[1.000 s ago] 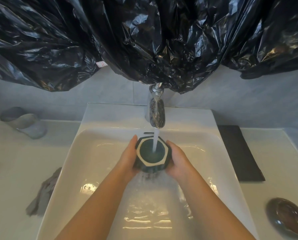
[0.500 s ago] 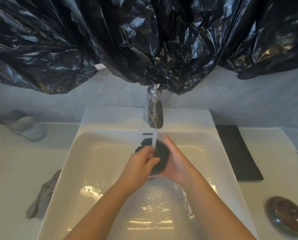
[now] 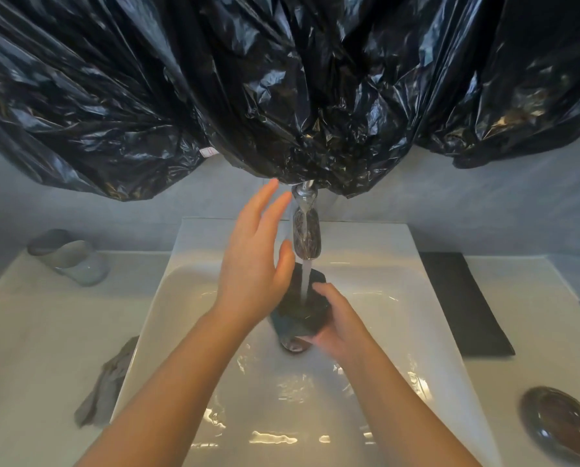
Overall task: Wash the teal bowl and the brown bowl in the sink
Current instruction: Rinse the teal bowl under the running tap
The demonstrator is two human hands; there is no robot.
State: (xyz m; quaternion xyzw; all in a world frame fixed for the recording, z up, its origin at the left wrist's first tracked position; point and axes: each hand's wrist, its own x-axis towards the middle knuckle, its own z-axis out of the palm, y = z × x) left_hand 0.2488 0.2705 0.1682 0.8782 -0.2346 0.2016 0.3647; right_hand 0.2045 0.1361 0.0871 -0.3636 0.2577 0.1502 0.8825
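Observation:
The teal bowl (image 3: 302,310) is tipped under the running water in the white sink (image 3: 194,298), its dark outside facing me. My right hand (image 3: 337,321) grips it from the right, fingers curled over its upper edge. My left hand (image 3: 254,251) is raised above the basin, off the bowl, with straight fingers pointing up toward the tap (image 3: 306,230). The brown bowl (image 3: 559,428) sits upright on the counter at the far right.
Black plastic sheeting (image 3: 281,89) hangs low over the tap. A black mat (image 3: 463,301) lies right of the sink. A grey cloth (image 3: 105,387) lies on the left counter, with a glass tumbler (image 3: 71,257) on its side behind it. The drain (image 3: 293,345) shows below the bowl.
My left hand has let go of the teal bowl and risen toward the tap. The right hand now holds the bowl alone, tipped under the stream.

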